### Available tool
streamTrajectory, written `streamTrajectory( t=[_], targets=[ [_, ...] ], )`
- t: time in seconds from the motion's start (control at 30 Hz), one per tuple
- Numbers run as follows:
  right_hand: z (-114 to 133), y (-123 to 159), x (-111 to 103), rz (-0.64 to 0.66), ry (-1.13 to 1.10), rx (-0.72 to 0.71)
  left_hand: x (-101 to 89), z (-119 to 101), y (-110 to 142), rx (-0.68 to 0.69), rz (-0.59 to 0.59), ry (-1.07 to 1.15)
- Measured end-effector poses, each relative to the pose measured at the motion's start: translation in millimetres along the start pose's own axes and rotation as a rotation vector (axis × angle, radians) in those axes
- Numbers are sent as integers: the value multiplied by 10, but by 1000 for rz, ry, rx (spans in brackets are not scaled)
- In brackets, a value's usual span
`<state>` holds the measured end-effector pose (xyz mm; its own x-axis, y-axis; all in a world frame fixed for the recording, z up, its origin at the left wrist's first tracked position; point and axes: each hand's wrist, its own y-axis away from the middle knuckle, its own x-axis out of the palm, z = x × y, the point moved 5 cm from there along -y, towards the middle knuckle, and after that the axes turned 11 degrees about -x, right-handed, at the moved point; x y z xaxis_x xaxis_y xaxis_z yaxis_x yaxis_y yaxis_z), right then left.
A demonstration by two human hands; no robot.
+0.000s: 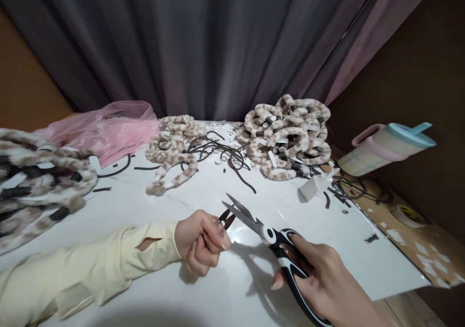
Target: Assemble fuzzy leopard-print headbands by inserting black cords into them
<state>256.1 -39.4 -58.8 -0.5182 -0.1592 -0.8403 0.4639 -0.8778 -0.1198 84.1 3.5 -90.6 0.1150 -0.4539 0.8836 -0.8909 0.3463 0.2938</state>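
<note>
My left hand (pixel 205 242), in a pale yellow sleeve, is closed in front of me. Between its thumb and forefinger it pinches a small dark two-pronged piece (pixel 226 218), whose kind I cannot make out. My right hand (pixel 323 278) grips black-and-white scissors (pixel 267 232) with its fingers in the handles. The scissor blades are slightly apart, and their tips point left, close by the dark piece; whether they touch it I cannot tell. Beyond both hands lie black rubber-like cords (pixel 232 152) in a loose tangle. Spotted plush rings (pixel 178 172) lie left of the cords.
Larger heaps of plush rings with white tags stand at the back right (pixel 290 138) and far left (pixel 43 186). A pink plastic bag (pixel 109 123) lies behind. At right are a tumbler (pixel 381 147), a small white bottle (pixel 312 187) and a tape roll (pixel 409 215). Cord scraps dot the white table (pixel 152 215).
</note>
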Motion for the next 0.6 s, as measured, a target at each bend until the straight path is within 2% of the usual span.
streamTrajectory(
  t=[0.17,0.33,0.47,0.6],
  targets=[
    [32,-23,46,115,-348,177,19,-20,3,27,22,-30],
    [15,-25,100,145,-541,311,9,-22,3,52,12,-29],
    [-8,-46,123,172,-656,305,-34,-5,-2,66,-14,-33],
    [-101,-24,87,160,-703,295,-60,61,-33,17,47,-98]
  ],
)
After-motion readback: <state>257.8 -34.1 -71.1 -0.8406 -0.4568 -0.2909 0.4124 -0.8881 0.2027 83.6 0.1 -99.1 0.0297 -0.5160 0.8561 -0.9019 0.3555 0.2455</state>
